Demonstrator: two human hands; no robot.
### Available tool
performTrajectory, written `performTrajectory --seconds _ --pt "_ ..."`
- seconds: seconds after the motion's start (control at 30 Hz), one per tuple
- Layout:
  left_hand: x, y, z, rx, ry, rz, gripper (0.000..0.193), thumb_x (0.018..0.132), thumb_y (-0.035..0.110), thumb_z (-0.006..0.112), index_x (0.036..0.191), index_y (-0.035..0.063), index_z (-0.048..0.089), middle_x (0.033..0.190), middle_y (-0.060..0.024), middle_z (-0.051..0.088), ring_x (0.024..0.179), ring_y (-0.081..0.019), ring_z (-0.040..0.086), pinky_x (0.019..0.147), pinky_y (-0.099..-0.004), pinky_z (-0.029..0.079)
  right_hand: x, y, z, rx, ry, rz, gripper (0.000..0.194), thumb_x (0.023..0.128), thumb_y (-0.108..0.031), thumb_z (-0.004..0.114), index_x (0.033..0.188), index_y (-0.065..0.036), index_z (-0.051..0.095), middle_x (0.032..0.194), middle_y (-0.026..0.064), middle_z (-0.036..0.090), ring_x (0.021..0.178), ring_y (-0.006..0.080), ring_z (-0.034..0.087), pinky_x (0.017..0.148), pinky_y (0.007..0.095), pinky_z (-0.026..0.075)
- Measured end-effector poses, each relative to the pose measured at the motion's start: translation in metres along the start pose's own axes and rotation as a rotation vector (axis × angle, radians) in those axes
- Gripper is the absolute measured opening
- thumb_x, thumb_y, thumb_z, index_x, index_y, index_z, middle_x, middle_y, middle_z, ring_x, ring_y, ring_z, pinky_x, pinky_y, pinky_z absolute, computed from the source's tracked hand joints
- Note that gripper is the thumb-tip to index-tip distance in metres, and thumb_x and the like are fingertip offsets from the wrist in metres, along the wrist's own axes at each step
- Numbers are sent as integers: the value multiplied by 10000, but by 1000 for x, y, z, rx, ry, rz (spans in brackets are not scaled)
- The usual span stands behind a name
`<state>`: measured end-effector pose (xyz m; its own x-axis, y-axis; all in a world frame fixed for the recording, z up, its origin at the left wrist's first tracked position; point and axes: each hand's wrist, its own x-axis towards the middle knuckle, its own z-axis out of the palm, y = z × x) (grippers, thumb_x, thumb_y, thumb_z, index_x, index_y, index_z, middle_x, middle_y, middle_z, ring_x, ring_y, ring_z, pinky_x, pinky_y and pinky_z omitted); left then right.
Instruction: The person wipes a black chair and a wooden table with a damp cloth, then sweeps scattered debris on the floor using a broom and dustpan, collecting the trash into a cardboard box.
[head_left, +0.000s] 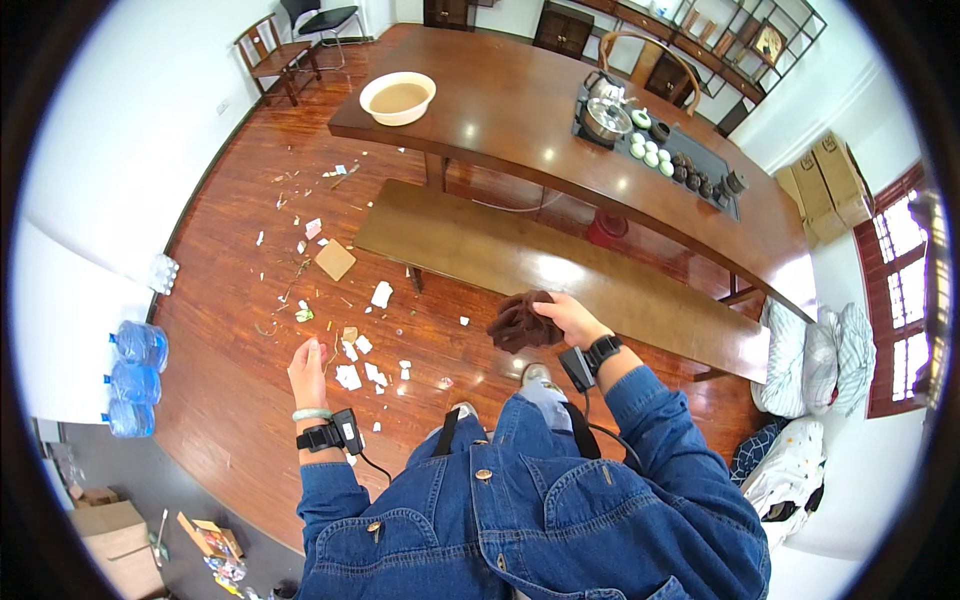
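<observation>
A crumpled dark brown cloth (523, 322) is bunched in my right hand (566, 319), held over the near edge of the wooden bench (480, 229). My left hand (308, 364) hangs above the littered floor and holds nothing; its fingers point forward, and whether they touch each other is hard to tell. Beyond the bench stands a long wooden table (495, 97). On its left end is a cream basin (397, 116) with murky brownish liquid. Farther right, a black tea tray (694, 161) carries a kettle, a glass-lidded pot (607, 118), and several pale and dark cups.
Paper scraps (349, 376), a tan square board (335, 259) and other litter lie on the wooden floor left of the bench. Large blue water bottles (135, 382) stand by the left wall. Cardboard boxes (829, 187) and stuffed bags (784, 360) are at the right. A red bucket (606, 229) sits under the table.
</observation>
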<state>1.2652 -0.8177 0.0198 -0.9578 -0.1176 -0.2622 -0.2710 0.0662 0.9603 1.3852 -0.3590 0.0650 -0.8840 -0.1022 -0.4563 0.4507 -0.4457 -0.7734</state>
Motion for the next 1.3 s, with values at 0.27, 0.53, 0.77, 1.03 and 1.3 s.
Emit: performTrajectory --seconds 0.27,0.53,0.77,1.03,1.3 --pt "12 -19 -70 -21 125 64 388 984 225 569 1238 -68 560 1142 -113 629 1046 -196 621 897 -305 510 100 -16 23 -796 422 -175 265 821 -152 663 1003 40 646 919 200 690 851 280 679 766 373 527" --pt "48 -15 -96 130 297 41 357 955 202 597 1185 -71 611 1106 -112 668 1000 -158 612 887 -290 482 197 -73 33 -957 373 -272 248 837 -196 662 962 18 648 883 205 686 850 331 672 766 392 516" --pt "122 16 -104 216 415 13 371 943 213 609 1182 -71 616 1101 -133 676 1005 -188 625 899 -309 481 332 -153 65 -799 329 -367 181 851 -138 637 937 21 647 859 150 677 809 243 649 740 355 502" --pt "210 63 -88 244 499 -11 381 937 214 614 1198 -64 614 1128 -144 672 1032 -198 625 917 -312 478 482 -274 94 -933 323 -546 232 859 -177 635 977 19 666 875 195 691 814 307 673 730 380 514" --pt "235 55 -90 147 578 -92 363 932 203 618 1189 -53 624 1117 -133 676 1032 -192 624 922 -316 473 571 -316 114 -927 308 -433 204 891 -124 623 1028 21 660 899 127 695 776 214 667 694 324 530"
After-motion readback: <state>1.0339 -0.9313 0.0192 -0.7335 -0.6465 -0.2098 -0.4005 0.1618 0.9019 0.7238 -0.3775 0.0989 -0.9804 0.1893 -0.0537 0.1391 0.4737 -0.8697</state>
